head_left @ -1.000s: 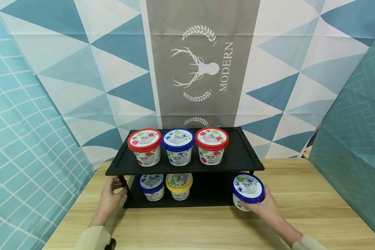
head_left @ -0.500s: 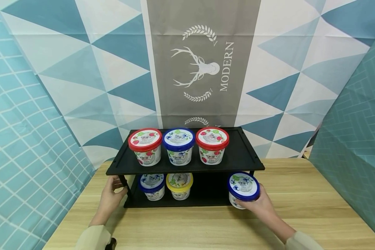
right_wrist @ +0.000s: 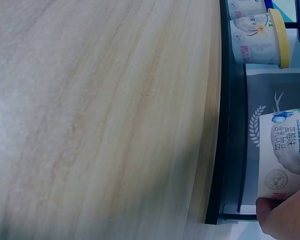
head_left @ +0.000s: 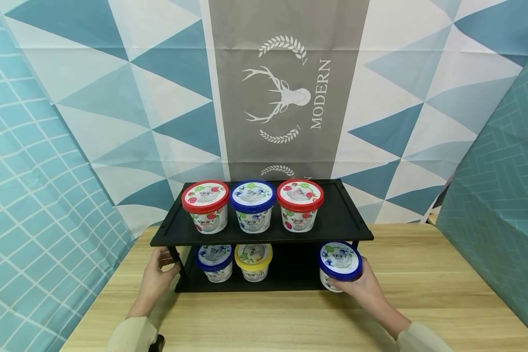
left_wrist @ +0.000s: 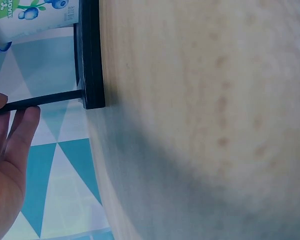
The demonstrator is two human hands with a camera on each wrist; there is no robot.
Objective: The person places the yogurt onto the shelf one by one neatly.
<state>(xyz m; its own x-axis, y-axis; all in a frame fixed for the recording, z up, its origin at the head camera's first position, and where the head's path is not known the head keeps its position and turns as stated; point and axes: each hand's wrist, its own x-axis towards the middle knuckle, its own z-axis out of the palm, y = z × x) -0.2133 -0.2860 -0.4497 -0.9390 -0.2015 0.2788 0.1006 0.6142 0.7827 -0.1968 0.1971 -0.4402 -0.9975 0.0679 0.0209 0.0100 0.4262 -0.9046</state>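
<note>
In the head view my right hand (head_left: 364, 289) grips a blue-lidded yogurt tub (head_left: 340, 260) at the right end of the black rack's lower shelf (head_left: 290, 274). The tub stands nearly upright, and its wall (right_wrist: 287, 150) shows blueberry print in the right wrist view. Whether its base touches the shelf I cannot tell. My left hand (head_left: 155, 281) holds the rack's left front post (left_wrist: 55, 97), thumb on one side and fingers on the other. A blue-lidded tub (head_left: 214, 264) and a yellow-lidded tub (head_left: 253, 262) share the lower shelf, to the left.
On the upper shelf (head_left: 341, 215) stand a red-lidded tub (head_left: 205, 206), a blue-lidded tub (head_left: 252, 206) and another red-lidded tub (head_left: 300, 205). It overhangs the lower level. The rack sits on a wooden table (head_left: 255, 322), with a patterned cloth (head_left: 286, 98) behind.
My right hand has moved the blue-lidded tub left and slightly inward, over the right end of the lower shelf. My left hand keeps its hold on the post.
</note>
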